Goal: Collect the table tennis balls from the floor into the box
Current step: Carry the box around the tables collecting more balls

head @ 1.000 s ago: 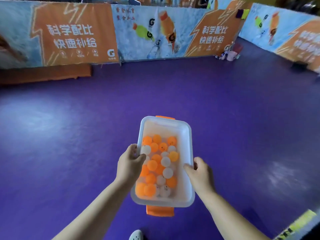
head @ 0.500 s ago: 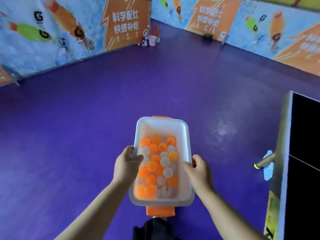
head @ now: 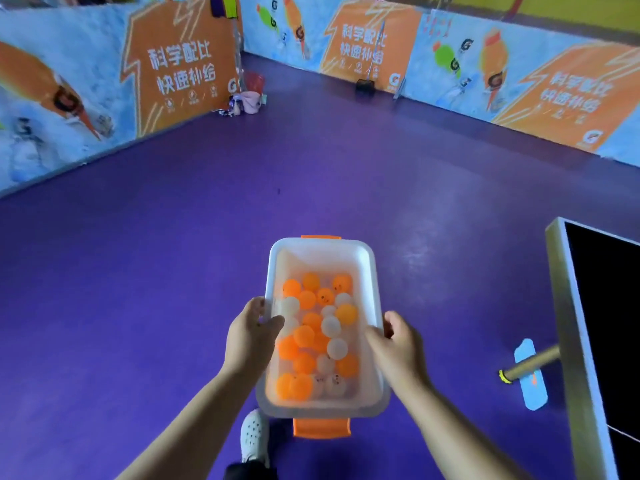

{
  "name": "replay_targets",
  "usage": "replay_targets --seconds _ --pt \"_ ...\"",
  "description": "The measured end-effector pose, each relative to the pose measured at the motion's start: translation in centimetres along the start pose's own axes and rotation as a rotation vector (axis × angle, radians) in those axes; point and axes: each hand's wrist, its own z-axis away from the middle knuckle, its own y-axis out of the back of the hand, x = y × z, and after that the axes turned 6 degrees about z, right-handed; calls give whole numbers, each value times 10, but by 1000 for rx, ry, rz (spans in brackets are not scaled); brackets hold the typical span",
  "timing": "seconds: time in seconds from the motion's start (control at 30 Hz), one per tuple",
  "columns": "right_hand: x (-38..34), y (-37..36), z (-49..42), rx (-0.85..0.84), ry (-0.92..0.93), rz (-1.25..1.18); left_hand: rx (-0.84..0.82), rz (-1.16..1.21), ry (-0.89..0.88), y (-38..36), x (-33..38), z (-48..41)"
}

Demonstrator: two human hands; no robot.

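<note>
I hold a translucent white box (head: 322, 249) with orange end handles in front of me, above the purple floor (head: 138, 271). Several orange and white table tennis balls (head: 313, 336) lie inside it. My left hand (head: 251, 336) grips the box's left rim with the thumb over the edge. My right hand (head: 398, 344) grips the right rim. I see no loose ball on the floor in this view.
A black table tennis table (head: 606, 323) with a metal edge stands at the right, with a leg and a blue floor marker (head: 530, 374) beside it. Printed barrier boards (head: 180, 67) fence the court. Small items (head: 247, 100) sit in the far corner. My white shoe (head: 254, 434) is below.
The view has swung from left to right: the table has come into view at the right and the corner items have shifted left. Both hands keep the same hold on the box.
</note>
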Motion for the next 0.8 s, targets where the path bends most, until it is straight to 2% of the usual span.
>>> replay_targets --seconds 0.3,0.4,0.53,0.8 --pt "-22 -19 -207 212 -157 12 -271 -33 -109 -102 95 -225" --pt "-24 -12 -260 260 -265 -32 -374 -73 -150 -143 128 -284" --pt "-8 4 -320 322 -404 -5 -499 -109 -170 -211 155 -338" --pt "62 64 -462 428 -500 -15 -646 -184 -245 -389 208 -418"
